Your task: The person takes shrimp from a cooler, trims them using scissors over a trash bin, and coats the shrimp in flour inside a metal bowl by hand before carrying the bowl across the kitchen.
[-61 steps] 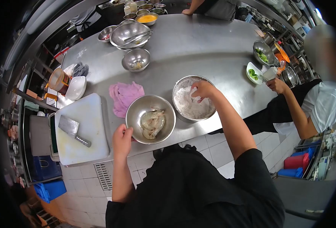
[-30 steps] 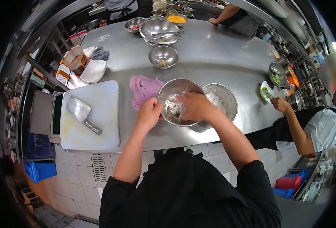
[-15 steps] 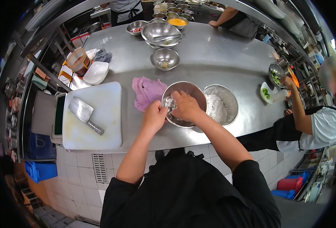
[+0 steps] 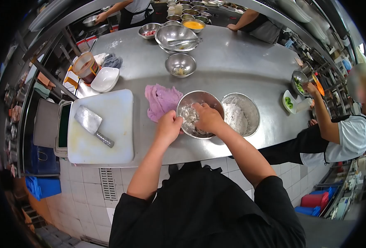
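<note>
My left hand (image 4: pixel 169 125) is closed on the left rim of a steel bowl (image 4: pixel 218 108). Inside that bowl lie flour-coated pieces (image 4: pixel 188 118), too clumped to tell their kind. My right hand (image 4: pixel 209 119) reaches into the bowl from the right, fingers apart and touching the floury pieces; some fingertips are hidden. Against the bowl's right side stands a second steel bowl (image 4: pixel 255 111) with white flour (image 4: pixel 235 118) in it. A crumpled pink cloth (image 4: pixel 163 100) lies just left and behind the bowl in my hands.
At left, a cleaver (image 4: pixel 89 120) rests on a white cutting board (image 4: pixel 121 144). Behind are a small steel bowl (image 4: pixel 180 63), a larger bowl with tongs (image 4: pixel 166 35) and white dishes (image 4: pixel 105 79). A co-worker (image 4: pixel 340 132) handles green vegetables at right; other people stand across the table.
My right hand has shifted slightly right and down within the bowl, uncovering more floury pieces. My left hand keeps its hold. At the far left, another person's arm with a bowl has come into view.
</note>
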Tool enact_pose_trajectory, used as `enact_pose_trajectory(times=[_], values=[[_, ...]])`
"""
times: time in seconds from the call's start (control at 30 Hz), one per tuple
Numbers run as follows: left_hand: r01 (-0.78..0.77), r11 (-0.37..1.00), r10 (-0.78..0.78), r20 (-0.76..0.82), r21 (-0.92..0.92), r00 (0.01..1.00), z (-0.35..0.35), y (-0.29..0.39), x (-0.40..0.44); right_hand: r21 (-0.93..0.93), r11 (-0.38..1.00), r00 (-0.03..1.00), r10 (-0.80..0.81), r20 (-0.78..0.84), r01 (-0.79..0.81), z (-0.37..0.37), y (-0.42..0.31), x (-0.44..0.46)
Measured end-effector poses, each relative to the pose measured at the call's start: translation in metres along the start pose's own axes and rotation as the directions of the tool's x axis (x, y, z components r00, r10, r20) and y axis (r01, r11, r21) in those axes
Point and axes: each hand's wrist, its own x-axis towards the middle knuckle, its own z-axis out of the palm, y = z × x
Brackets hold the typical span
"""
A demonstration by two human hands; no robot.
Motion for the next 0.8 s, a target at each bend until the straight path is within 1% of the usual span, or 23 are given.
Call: enact_pose_trajectory(times=[0.03, 0.07, 0.13, 0.17, 0.2, 0.23, 0.3, 0.37, 0.4, 0.47, 0.5, 0.57, 0.6, 0.67, 0.7, 0.77, 0.8], values=[[0.025, 1.000, -0.024, 0.019, -0.011, 1.000, 0.000, 0.000, -0.001, 0.063, 0.996, 0.997, 0.052, 0.053, -0.056, -0.003, 0.000, 0.000], [0.021, 1.000, -0.021, 0.028, -0.007, 0.999, 0.000, -0.002, 0.000, 0.067, 0.996, 0.997, 0.061, 0.048, -0.064, -0.007, 0.002, -0.001], [0.021, 0.996, -0.018, 0.034, -0.090, 0.999, 0.000, -0.002, 0.002, 0.125, 0.992, 0.999, -0.017, -0.036, 0.021, -0.021, 0.004, -0.008], [0.004, 0.996, 0.001, 0.064, -0.084, 0.998, 0.000, -0.001, 0.001, 0.129, 0.992, 0.998, 0.012, -0.058, -0.004, -0.020, 0.006, -0.012], [-0.026, 0.998, 0.030, 0.070, -0.063, 0.997, 0.000, 0.013, -0.004, 0.063, 0.989, 0.979, -0.122, -0.164, 0.134, -0.017, 0.004, -0.019], [-0.068, 0.997, 0.071, 0.087, -0.044, 0.994, 0.003, 0.024, -0.007, -0.031, 0.969, 0.932, -0.246, -0.265, 0.247, -0.018, 0.004, -0.029], [-0.063, 0.998, 0.064, 0.139, -0.010, 0.988, 0.009, 0.031, -0.008, -0.075, 0.980, 0.942, -0.200, -0.270, 0.187, -0.021, -0.007, -0.048], [-0.185, 0.973, 0.158, 0.183, 0.140, 0.970, 0.018, 0.045, -0.015, -0.009, 0.999, 0.962, -0.032, -0.270, 0.031, -0.035, -0.013, -0.069], [-0.219, 0.966, 0.185, 0.224, 0.134, 0.957, 0.026, 0.051, -0.019, -0.008, 1.000, 0.954, 0.008, -0.299, -0.011, -0.037, -0.007, -0.081], [-0.320, 0.941, 0.274, 0.302, 0.113, 0.913, 0.042, 0.058, -0.028, 0.127, 0.992, 0.946, 0.060, -0.317, -0.020, -0.038, 0.007, -0.109], [-0.339, 0.935, 0.287, 0.330, 0.109, 0.899, 0.054, 0.066, -0.031, 0.132, 0.990, 0.938, 0.087, -0.335, -0.045, -0.041, 0.015, -0.124], [-0.249, 0.966, 0.198, 0.436, 0.062, 0.878, 0.080, 0.081, -0.043, 0.047, 0.990, 0.912, 0.138, -0.387, -0.130, -0.045, 0.033, -0.162], [-0.266, 0.962, 0.208, 0.460, 0.063, 0.863, 0.097, 0.085, -0.051, 0.056, 0.987, 0.901, 0.162, -0.402, -0.152, -0.049, 0.041, -0.185], [-0.082, 0.996, 0.094, 0.559, -0.047, 0.824, 0.137, 0.089, -0.067, -0.021, 0.947, 0.880, 0.291, -0.375, -0.322, -0.056, 0.059, -0.235], [-0.097, 0.994, 0.103, 0.581, -0.042, 0.807, 0.159, 0.089, -0.077, -0.008, 0.938, 0.865, 0.315, -0.390, -0.346, -0.051, 0.070, -0.261], [-0.074, 0.996, 0.088, 0.616, -0.049, 0.783, 0.205, 0.077, -0.098, 0.048, 0.899, 0.848, 0.427, -0.313, -0.435, -0.030, 0.091, -0.314], [-0.322, 0.946, 0.225, 0.627, 0.044, 0.746, 0.232, 0.079, -0.111, 0.056, 0.893, 0.840, 0.440, -0.319, -0.447, -0.015, 0.103, -0.337]])
